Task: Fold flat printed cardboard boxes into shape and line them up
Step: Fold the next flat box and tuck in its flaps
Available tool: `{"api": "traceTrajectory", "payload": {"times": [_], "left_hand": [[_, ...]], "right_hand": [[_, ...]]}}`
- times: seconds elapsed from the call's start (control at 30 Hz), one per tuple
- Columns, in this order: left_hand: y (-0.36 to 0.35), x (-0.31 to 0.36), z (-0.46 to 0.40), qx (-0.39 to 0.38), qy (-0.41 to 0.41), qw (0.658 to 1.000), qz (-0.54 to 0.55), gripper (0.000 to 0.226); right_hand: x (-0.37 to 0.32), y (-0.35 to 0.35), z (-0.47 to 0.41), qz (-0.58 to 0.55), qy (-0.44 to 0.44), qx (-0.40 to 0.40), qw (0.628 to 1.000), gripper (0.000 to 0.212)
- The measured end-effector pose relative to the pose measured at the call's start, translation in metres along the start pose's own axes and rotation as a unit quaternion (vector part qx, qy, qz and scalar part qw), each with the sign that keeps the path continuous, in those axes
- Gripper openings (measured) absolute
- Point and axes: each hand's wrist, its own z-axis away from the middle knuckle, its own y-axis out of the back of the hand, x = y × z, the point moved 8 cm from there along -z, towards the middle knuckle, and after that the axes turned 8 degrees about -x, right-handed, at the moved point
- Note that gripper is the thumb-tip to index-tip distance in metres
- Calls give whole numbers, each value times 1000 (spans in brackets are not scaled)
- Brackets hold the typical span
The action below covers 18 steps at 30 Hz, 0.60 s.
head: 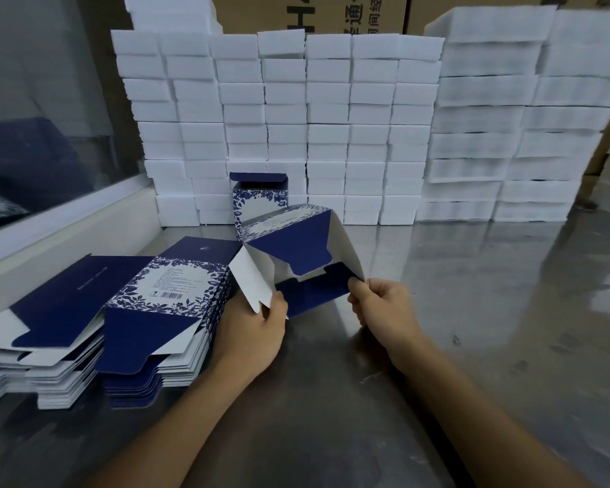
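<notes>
A blue-and-white floral printed box (289, 237) is held above the steel table, opened into a tube with its bottom flaps spread toward me. My left hand (257, 332) pinches a white side flap at the lower left. My right hand (381, 304) pinches the edge of a dark blue flap at the right. One folded box (257, 195) stands upright with its lid flap raised against the white blocks behind. Two stacks of flat printed boxes (155, 311) lie on the table at the left.
A wall of stacked white foam blocks (331, 128) runs across the back of the steel table (472, 311). Brown cartons (314, 12) stand behind it. A white ledge and glass panel (67, 213) border the left side.
</notes>
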Motion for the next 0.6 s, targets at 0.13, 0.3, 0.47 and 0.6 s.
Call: {"api": "traceTrajectory", "payload": {"times": [0.13,0.3,0.47,0.6], "left_hand": [[9,6,0,35,-17,998,-59,23],[13,18,0,51,-65,983,-166,31],[13,36,7,44,-152,978,-138,56],[6,55,13,21,-224,959,-171,67]], "right_hand": [[-5,4,1,90,42,34,994,30],[-11,6,3,90,75,19,993,24],[-35,-3,15,42,169,-10,985,39],[-49,-13,26,52,210,-48,975,56]]}}
